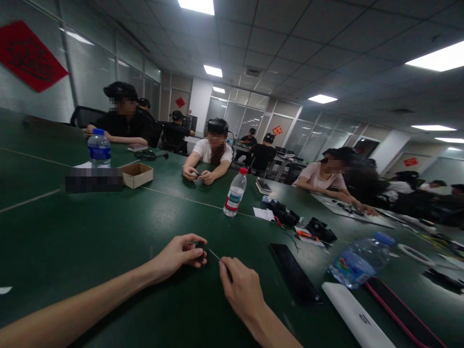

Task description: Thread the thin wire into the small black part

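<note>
Over the green table (145,270), my left hand (183,252) pinches a small black part (200,245) between thumb and fingers. The fingers cover much of it, so its exact kind does not show. My right hand (241,285) is closed around a thin screwdriver (214,253), its handle hidden in the palm. The slim metal shaft points up and left at the black part. Whether the tip touches the part, I cannot tell. To the right of my right hand lies a flat black panel (295,273).
A red-capped bottle (235,193) stands ahead. On the right lie a bottle on its side (360,261), a white power bank-like slab (357,316) and a red-edged black case (402,314). Beyond are black parts (284,212), an orange cutter (307,235) and an open box (137,175). People sit around.
</note>
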`<state>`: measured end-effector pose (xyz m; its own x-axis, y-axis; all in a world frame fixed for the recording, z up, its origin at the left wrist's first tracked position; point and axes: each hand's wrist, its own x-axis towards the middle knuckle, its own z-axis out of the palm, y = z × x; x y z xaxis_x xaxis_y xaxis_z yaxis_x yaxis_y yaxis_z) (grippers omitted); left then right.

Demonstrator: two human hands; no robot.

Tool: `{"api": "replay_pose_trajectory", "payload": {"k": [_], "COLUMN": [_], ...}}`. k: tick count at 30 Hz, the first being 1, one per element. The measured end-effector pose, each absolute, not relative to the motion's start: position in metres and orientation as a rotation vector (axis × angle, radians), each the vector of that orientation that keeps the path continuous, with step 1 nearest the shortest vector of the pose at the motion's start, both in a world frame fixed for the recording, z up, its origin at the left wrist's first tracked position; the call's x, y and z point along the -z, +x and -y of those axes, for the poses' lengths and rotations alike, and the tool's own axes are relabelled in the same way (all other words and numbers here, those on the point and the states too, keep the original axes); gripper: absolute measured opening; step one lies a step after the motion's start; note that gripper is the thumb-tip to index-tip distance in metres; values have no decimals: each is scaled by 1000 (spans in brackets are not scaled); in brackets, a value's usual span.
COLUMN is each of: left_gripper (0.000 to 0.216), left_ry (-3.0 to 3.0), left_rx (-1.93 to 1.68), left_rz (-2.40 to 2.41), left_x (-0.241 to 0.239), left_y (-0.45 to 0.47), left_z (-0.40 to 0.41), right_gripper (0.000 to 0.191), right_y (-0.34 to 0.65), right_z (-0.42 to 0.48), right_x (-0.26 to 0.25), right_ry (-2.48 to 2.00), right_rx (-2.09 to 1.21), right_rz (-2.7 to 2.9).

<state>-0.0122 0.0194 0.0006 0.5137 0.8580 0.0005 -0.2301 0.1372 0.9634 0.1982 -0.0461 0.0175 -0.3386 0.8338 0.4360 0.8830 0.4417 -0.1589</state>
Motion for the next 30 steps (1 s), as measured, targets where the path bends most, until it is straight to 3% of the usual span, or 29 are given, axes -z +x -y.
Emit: {"api": "replay_pose_trajectory", "payload": {"k": [30], "left_gripper": [33], "left_ry": [1243], "left_rx": [-902], "left_rz": [-667], "left_x": [4], "left_y": [-12], "left_z": [-20], "right_gripper": [26], "right_y": [197], "right_z": [48], "right_x": [-18], "right_ry": [-1502], "right_rx": [40], "right_rz": [2259]}}
